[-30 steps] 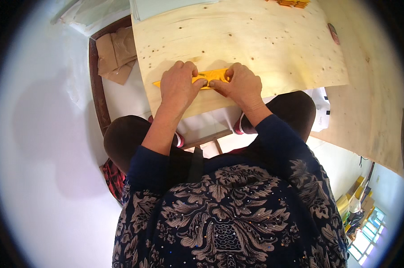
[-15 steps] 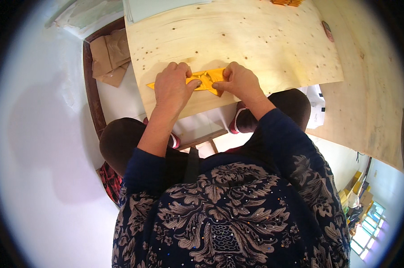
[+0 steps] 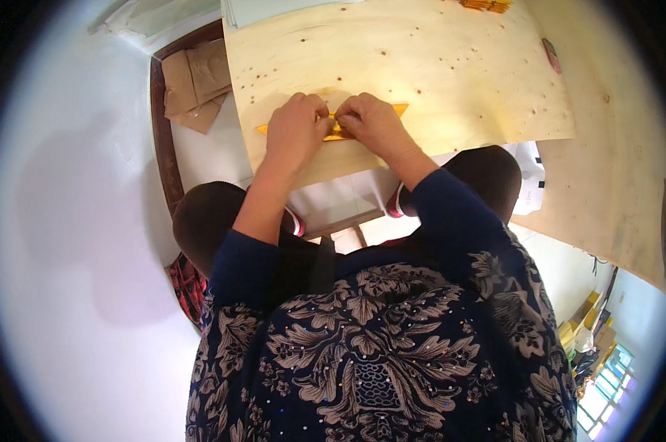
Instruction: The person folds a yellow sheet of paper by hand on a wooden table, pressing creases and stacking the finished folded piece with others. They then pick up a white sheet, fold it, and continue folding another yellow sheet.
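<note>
A folded piece of shiny yellow-gold paper [image 3: 337, 134] lies near the front edge of the wooden board table [image 3: 421, 74]. Its pointed ends stick out to either side of my hands. My left hand [image 3: 297, 127] pinches it from the left with curled fingers. From the other side my right hand [image 3: 368, 124] grips its middle, thumb and fingertips pressed together. Both sets of fingertips nearly meet at the centre, and they cover most of the folds there.
At the far edge sits a stack of orange-gold folded pieces [image 3: 486, 5]. Pale sheets [image 3: 274, 10] lie at the far left, and a small red object [image 3: 551, 55] is at the right. Brown cardboard [image 3: 194, 82] rests left of the table. My knees are under its front edge.
My hands have come closer together at the paper's middle, the right one moving inward. More of the paper's right end now shows beyond my right hand. The whole view has shifted slightly.
</note>
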`<state>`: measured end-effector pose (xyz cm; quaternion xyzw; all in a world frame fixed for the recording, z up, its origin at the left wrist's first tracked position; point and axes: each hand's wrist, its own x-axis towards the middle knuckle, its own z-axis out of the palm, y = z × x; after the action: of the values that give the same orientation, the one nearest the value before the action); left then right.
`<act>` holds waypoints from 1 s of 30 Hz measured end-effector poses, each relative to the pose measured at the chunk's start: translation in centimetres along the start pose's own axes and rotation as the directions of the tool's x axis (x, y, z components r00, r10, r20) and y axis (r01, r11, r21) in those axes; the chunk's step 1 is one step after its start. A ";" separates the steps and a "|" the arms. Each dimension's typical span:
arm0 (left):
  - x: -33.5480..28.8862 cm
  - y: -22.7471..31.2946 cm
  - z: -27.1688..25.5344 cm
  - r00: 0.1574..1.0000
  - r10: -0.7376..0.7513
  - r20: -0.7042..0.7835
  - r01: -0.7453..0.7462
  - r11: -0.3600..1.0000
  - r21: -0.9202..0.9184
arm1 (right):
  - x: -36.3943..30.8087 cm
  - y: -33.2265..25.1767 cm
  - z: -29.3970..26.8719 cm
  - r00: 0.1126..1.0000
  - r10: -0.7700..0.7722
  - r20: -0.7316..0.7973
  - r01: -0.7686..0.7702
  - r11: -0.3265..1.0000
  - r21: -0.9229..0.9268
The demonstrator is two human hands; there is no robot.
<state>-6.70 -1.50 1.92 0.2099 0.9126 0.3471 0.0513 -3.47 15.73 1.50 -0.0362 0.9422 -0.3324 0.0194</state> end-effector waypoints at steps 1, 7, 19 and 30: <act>-0.1 -0.4 -0.3 1.000 0.006 0.022 -0.004 0.998 -0.061 | 0.0 0.3 0.1 0.992 0.109 0.063 -0.119 0.978 0.169; -0.8 -2.1 -1.0 0.981 -0.119 0.156 0.177 0.881 -0.440 | 0.1 0.4 -0.3 0.992 0.059 0.111 -0.076 0.985 0.156; -2.8 -0.7 -2.1 0.985 0.162 0.065 -0.162 0.987 0.005 | 0.6 -0.4 -1.4 0.975 0.071 0.212 -0.092 0.991 0.093; -3.4 0.1 -0.1 0.920 0.390 -0.043 -0.360 0.883 0.300 | 0.8 -0.2 -2.1 0.945 0.133 0.298 -0.201 0.957 0.210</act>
<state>-3.61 -2.94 1.92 0.3698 0.8965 0.2248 -0.0945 -4.38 16.87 3.23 -0.0002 0.8829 -0.4314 0.1853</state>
